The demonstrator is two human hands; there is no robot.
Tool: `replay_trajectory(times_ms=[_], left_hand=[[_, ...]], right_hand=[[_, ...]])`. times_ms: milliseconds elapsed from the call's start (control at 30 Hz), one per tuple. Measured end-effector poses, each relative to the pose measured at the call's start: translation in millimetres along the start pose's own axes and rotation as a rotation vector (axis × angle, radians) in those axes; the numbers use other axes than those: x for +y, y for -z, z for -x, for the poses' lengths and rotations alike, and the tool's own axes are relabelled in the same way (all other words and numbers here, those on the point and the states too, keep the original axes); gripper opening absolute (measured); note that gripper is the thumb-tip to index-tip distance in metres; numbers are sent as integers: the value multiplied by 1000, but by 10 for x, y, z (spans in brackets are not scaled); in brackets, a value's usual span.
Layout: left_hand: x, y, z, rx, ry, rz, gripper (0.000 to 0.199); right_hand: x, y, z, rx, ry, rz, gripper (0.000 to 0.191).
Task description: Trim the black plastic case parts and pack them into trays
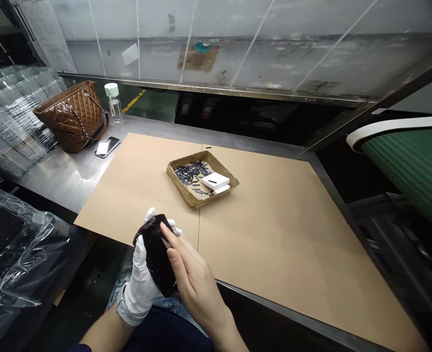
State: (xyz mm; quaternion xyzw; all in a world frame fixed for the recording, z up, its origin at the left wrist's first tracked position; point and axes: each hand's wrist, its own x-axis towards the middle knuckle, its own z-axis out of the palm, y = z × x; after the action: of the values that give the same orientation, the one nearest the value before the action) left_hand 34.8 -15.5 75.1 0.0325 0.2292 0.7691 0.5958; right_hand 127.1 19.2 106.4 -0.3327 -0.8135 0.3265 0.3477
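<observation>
My left hand (141, 281), in a white glove, is wrapped round a glossy black plastic part (157, 256), held tilted in front of the table edge. Bare and to the right of it, my right hand (197, 278) rests its index fingertip near the part's upper end. A small shiny, pointed shape shows between that finger and the thumb; I cannot make out what it is. Beyond both hands, a shallow cardboard tray (186, 196) holds many small black strips (190, 172) and a white block (216, 181) with one strip on top.
Brown cardboard sheets (274, 220) cover the metal table (51, 171). One black strip (208, 147) lies behind the tray. At the back left are a brown quilted bag (73, 117), a bottle (114, 102) and a phone (107, 146). A green conveyor belt (414, 156) stands right.
</observation>
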Motion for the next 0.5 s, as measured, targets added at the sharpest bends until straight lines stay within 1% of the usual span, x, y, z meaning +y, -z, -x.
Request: replay_trajectory(times_ms=[100, 200, 367, 500], left_hand=[[2, -16, 8, 55, 3, -34, 43], [-4, -20, 16, 80, 29, -46, 43], [-51, -1, 17, 81, -22, -56, 40], [-73, -39, 11, 105, -46, -28, 40]], right_hand=[[-27, -15, -41, -5, 43, 117, 41], [-37, -45, -55, 7, 70, 168, 43], [-30, -83, -44, 43, 103, 224, 43], [-9, -98, -34, 60, 112, 233, 43]])
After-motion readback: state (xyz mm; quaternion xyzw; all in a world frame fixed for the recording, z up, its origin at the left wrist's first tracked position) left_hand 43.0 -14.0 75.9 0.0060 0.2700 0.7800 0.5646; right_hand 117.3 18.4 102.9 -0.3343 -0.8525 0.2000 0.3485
